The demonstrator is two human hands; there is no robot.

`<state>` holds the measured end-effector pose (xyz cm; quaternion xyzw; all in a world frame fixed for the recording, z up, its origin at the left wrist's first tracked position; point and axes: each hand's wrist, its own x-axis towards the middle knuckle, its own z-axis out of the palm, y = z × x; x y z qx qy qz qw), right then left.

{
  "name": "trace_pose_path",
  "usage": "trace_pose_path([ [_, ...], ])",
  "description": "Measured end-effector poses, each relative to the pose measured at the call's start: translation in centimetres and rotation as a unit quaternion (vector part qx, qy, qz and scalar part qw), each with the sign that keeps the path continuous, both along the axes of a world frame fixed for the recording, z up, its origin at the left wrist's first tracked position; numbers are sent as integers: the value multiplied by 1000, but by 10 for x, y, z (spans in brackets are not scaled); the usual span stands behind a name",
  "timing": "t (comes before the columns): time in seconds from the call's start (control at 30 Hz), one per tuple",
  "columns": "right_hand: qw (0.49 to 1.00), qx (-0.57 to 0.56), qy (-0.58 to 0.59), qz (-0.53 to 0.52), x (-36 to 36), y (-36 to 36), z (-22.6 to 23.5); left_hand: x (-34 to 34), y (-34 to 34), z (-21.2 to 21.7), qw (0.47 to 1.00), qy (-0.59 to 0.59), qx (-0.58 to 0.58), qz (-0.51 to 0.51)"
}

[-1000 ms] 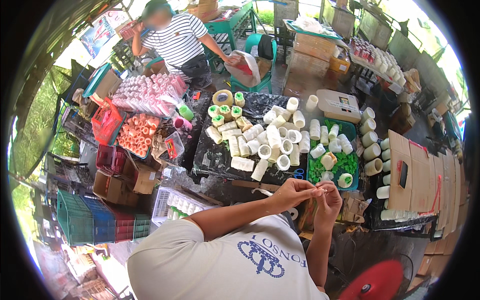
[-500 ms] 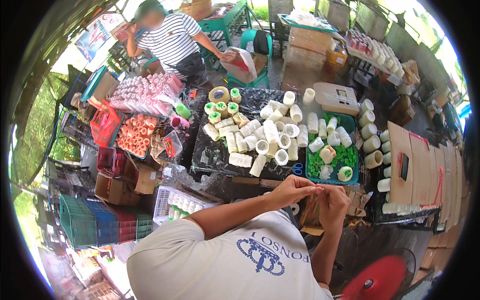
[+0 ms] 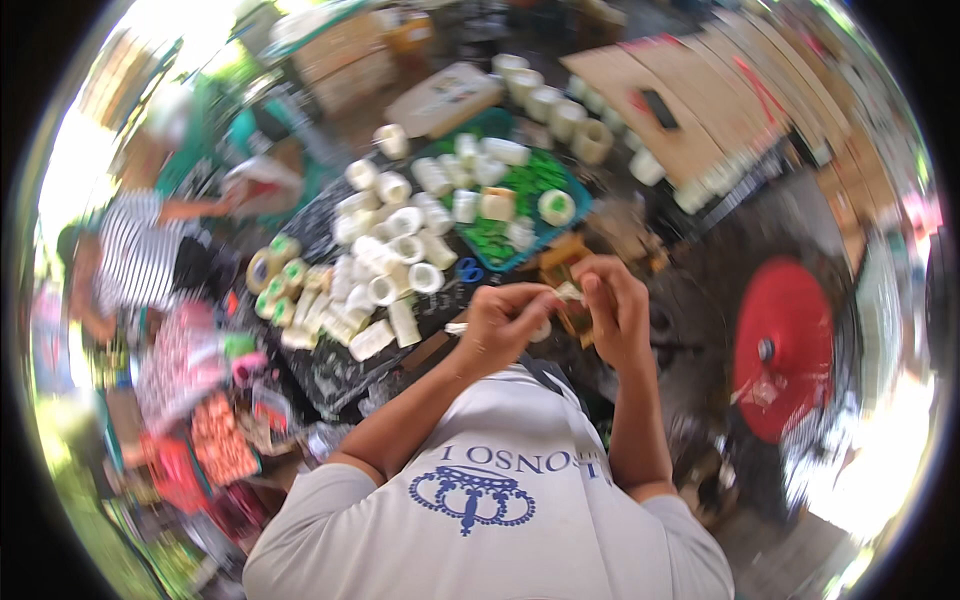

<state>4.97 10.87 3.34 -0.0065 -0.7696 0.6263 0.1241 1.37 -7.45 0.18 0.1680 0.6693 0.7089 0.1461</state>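
We have both hands raised in front of the chest, over the near edge of the dark cluttered tabletop (image 3: 330, 370): the left hand (image 3: 503, 322) is clenched, its fingertips pinching one end of a small pale scrap of tape or label (image 3: 570, 291), and the right hand (image 3: 612, 305) closes its grip on the other end, so the scrap sits between the two thumbs, held clear of everything below. In our judgement this is a peeling or separating job, and it goes best if we keep both pinches close to the seam, pull slowly and evenly, and hold the piece well above the heap of white plastic rolls (image 3: 395, 260) so nothing gets knocked. The blue tray with green lining (image 3: 520, 190) and the blue-handled scissors (image 3: 470, 270) lie just beyond the hands, within easy reach. Compared with half a second ago, the whole view has swung and tilted and is now blurred; the person in the striped shirt (image 3: 135, 255) has shifted from the top to the left side, and a round red stool seat (image 3: 785, 345) now shows on the right, while our hands remain joined on the scrap.
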Motion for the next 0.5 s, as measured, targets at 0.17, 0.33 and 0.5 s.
trace_pose_path([
  [0.17, 985, -174, 0, 21, 27, 33, -7, -14, 24, 3, 970, -189, 120, -97],
  [0.33, 990, -133, 25, 47, 49, 30, -22, -13, 43, 4, 918, -275, 166, -234],
  [0.5, 993, -115, 13, -16, 59, 26, -15, -14, 50, -6, 903, -273, 154, -294],
])
